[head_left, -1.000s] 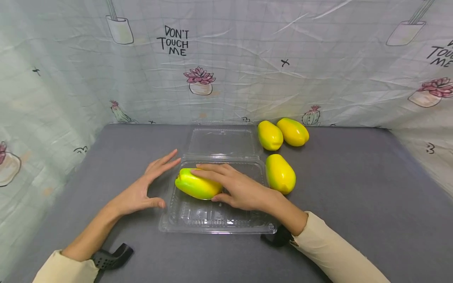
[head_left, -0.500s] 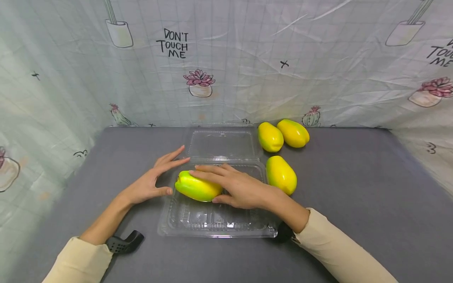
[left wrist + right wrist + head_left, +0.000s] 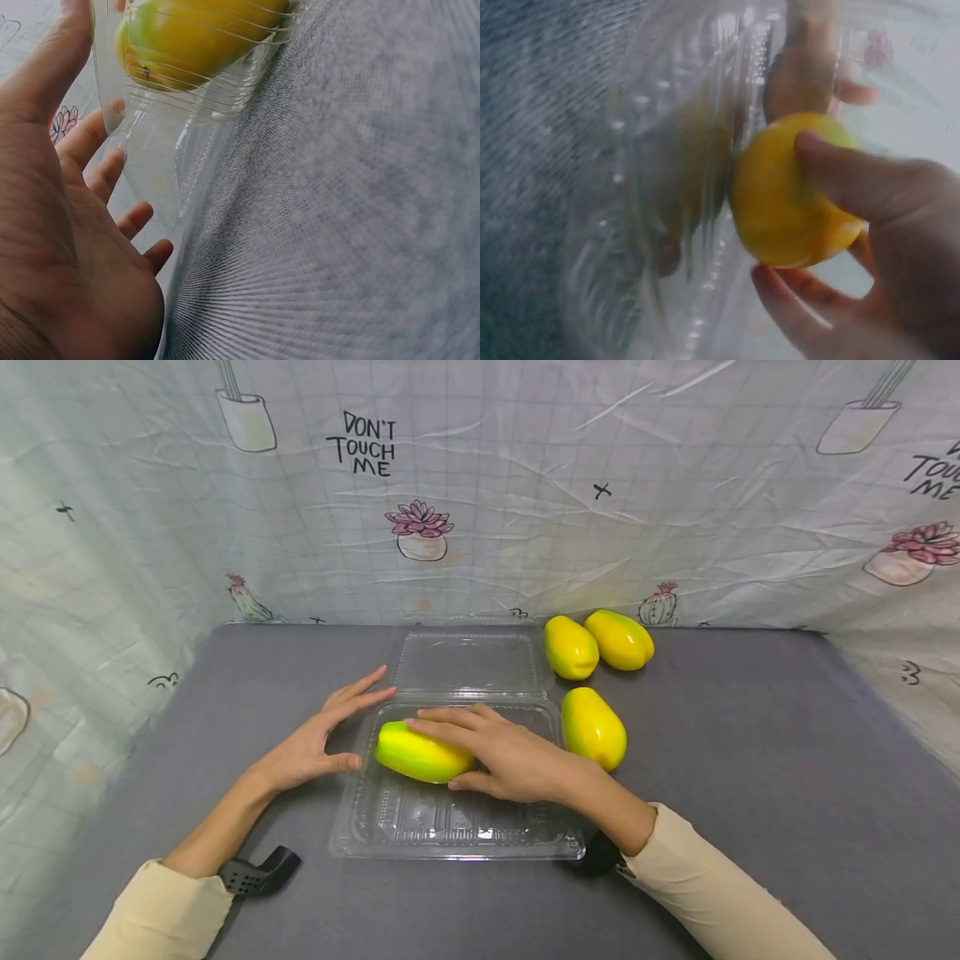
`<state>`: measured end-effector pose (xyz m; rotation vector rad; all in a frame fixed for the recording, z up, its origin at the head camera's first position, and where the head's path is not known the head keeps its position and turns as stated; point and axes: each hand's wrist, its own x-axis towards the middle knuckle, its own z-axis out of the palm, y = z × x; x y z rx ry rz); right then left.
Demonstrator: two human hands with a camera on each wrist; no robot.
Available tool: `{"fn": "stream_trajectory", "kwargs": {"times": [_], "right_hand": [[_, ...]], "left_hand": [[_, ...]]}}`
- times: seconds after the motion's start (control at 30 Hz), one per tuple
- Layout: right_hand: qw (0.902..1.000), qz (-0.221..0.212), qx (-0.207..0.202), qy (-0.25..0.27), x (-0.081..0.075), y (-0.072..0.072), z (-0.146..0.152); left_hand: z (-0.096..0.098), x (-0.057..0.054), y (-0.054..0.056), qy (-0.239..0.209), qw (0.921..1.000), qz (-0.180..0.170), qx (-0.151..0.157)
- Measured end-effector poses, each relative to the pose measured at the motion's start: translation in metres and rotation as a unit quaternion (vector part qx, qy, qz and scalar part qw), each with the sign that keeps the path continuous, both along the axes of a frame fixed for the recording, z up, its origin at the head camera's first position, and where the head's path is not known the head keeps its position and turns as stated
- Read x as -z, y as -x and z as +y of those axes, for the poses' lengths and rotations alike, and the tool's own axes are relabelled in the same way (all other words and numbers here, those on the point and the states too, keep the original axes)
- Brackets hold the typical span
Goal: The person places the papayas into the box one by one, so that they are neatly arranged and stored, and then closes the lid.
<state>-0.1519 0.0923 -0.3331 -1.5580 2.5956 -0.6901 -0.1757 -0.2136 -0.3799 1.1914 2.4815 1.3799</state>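
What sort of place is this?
Probably a small staged tabletop workspace: a gray table, a printed curtain hung behind and beside it, plus an open clear container and yellow fruits.

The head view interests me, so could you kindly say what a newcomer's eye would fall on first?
Probably the glossy yellow-green fruit inside the clear container, gripped by the right hand. Three similar fruits stand out next, on the gray surface to the container's right. Behind, black "DON'T TOUCH ME" lettering marks the pale backdrop.

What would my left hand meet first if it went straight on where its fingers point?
Likely the open clear lid, ahead and to the right of your left hand, though height and gap are unclear.
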Motion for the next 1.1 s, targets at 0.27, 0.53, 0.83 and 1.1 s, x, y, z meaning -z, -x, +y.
{"fn": "stream_trajectory", "kwargs": {"times": [0.27, 0.53, 0.83, 1.1], "right_hand": [[0.9937, 0.057, 0.050, -0.082, -0.013, -0.008, -0.005], [0.9996, 0.015, 0.019, -0.016, -0.010, -0.008, -0.006], [0.9997, 0.015, 0.020, 0.006, -0.001, -0.005, -0.017], [0.9978, 0.035, 0.056, -0.007, 0.003, -0.004, -0.018]], "left_hand": [[0.002, -0.003, -0.002, -0.006, 1.0000, 0.000, 0.006], [0.003, -0.003, -0.001, -0.010, 0.9999, -0.005, 0.008], [0.000, -0.001, 0.000, -0.014, 0.9998, -0.007, 0.009], [0.000, -0.003, 0.000, -0.016, 0.9998, -0.011, 0.007]]}}
